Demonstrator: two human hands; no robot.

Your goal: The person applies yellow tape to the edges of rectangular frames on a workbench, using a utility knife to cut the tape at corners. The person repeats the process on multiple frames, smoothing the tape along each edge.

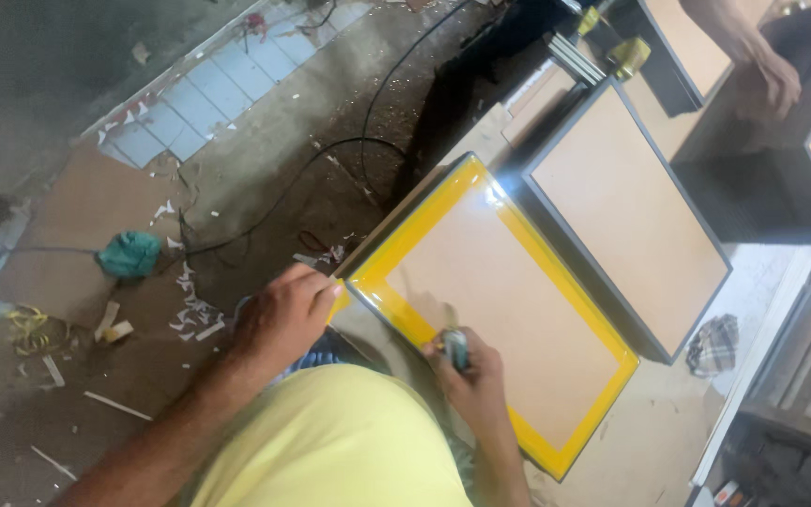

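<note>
A brown board with a shiny yellow border (504,310) lies flat on the workbench in front of me. My left hand (279,314) rests on its near left corner, fingertips touching the yellow edge. My right hand (476,380) is closed around a small tool with a grey-blue handle (457,347), held at the board's near yellow border. My yellow shirt fills the bottom of the view.
A second brown panel in a dark frame (626,211) lies beside the board. Another person's hand (776,75) rests on a dark panel at top right. Black cables (312,164), a teal cloth (130,253), scraps and sawdust cover the floor at left.
</note>
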